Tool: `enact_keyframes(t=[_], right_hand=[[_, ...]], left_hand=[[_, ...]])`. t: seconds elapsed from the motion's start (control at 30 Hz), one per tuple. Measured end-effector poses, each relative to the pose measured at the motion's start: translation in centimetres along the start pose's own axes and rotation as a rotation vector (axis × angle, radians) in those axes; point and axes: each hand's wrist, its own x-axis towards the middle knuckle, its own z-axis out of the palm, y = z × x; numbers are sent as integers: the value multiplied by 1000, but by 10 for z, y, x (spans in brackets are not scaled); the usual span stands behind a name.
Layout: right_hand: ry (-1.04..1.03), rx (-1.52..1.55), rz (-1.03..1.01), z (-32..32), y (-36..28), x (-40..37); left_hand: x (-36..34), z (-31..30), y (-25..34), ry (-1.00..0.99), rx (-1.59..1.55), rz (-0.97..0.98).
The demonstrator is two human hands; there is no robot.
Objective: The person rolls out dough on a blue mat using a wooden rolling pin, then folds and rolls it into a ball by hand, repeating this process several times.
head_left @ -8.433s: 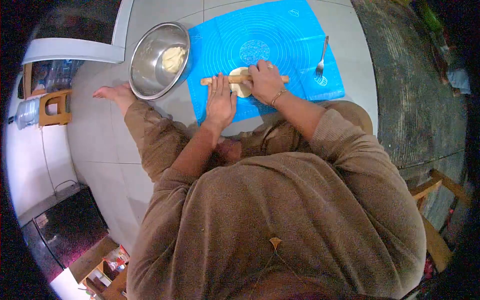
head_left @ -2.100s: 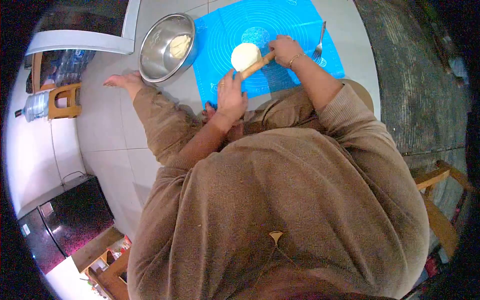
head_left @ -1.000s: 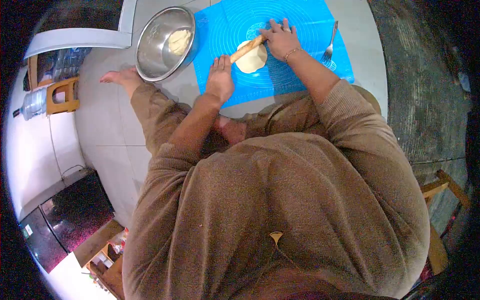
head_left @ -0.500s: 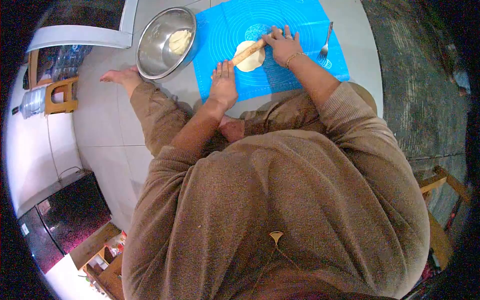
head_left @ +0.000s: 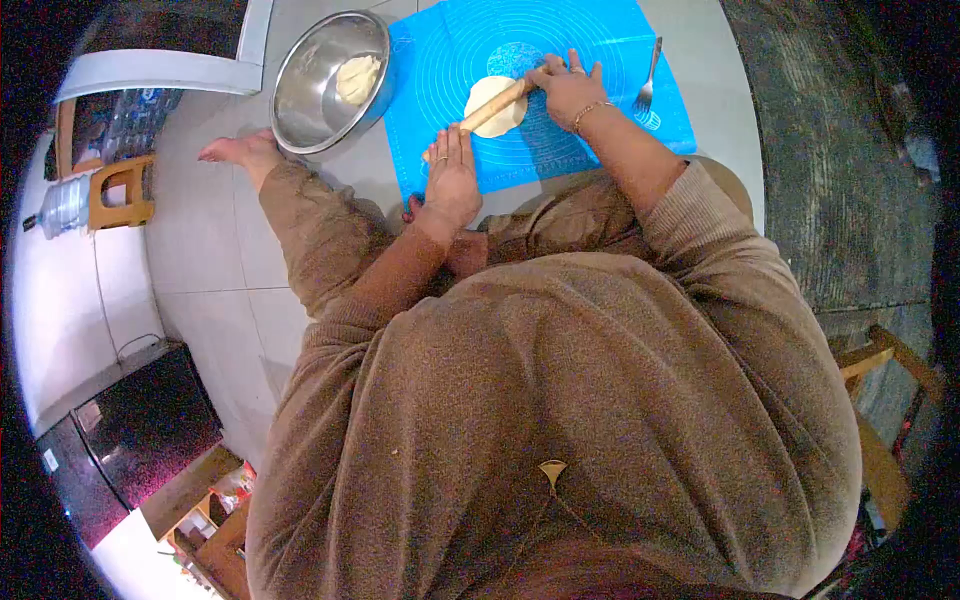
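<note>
Head view, looking down past a brown sweater [head_left: 560,400] that fills the lower frame and hides the lap.

- Left grip [head_left: 452,185]: palm flat, fingers straight, pressing on the near end of the rolling pin [head_left: 490,108]. The pin's tip just shows past the fingertips.
- Right grip [head_left: 568,88]: laid open over the pin's far end, fingers spread, not curled round. That end is covered.
- Dough disc [head_left: 508,120]: under the pin, between the two grips, partly hidden by it.
- Blue mat [head_left: 600,40]: beneath both grips, flat on the tiled floor [head_left: 200,250]. Its far edge is cut off by the frame.
- Fork [head_left: 646,88]: on the mat, just right of the right grip.
- Steel bowl [head_left: 310,90]: left of the mat and beyond the left grip, with a dough lump [head_left: 358,78] inside.
- Bare foot [head_left: 235,152]: left of the left grip, near the bowl.

Room: wooden stool [head_left: 115,190] and water bottle [head_left: 62,205] at far left, a dark appliance [head_left: 140,430] below them. The right side is dark and hard to read.
</note>
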Motion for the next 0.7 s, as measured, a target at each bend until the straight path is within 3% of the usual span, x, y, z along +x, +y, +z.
enact_keyframes(t=[0.3, 0.4, 0.57, 0.7], right_hand=[[-53, -55, 8, -8, -2, -11], [-60, -31, 16, -10, -1, -10], [-45, -44, 3, -9, 6, 0], [-13, -40, 0, -4, 4, 4]], left_hand=[[-9, 18, 0, 168, 15, 74], [-11, 12, 6, 163, -8, 64], [9, -26, 4, 15, -333, -71], [31, -9, -2, 148, -145, -58]])
